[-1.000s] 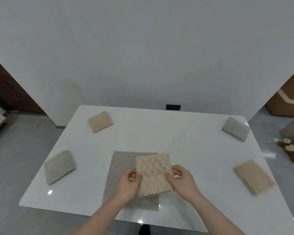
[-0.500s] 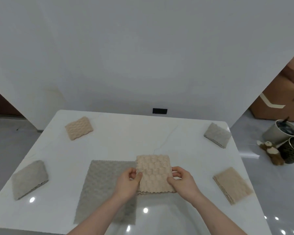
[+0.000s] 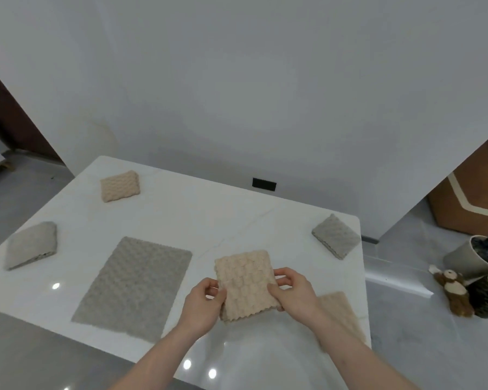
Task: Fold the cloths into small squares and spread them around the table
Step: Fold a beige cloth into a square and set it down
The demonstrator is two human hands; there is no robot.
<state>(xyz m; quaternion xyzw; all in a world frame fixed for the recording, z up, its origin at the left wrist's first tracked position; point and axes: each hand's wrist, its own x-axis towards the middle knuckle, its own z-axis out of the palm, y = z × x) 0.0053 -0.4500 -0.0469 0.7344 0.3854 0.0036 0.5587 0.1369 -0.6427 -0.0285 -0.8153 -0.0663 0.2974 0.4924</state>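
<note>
Head view: a white bench (image 3: 197, 220) fills the lower half of the frame. Both hands hold a folded beige cloth (image 3: 247, 282) just above the bench surface at lower centre. The left hand (image 3: 204, 301) pinches the cloth's left edge, thumb on top and fingers curled beneath. The right hand (image 3: 296, 292) pinches the right edge in the same manner. An unfolded grey cloth (image 3: 134, 285) lies flat on the bench, left of the hands and apart from the beige cloth. Four folded cloths rest near the bench edges: a beige square (image 3: 120, 185) at upper left, a grey square (image 3: 30, 244) at far left, a grey square (image 3: 335, 236) at upper right, and a beige square (image 3: 340, 311) at lower right, partly hidden behind the right forearm. On the floor at the right edge of the frame stand two cups (image 3: 473, 257) and a small plush toy (image 3: 452, 291).
</note>
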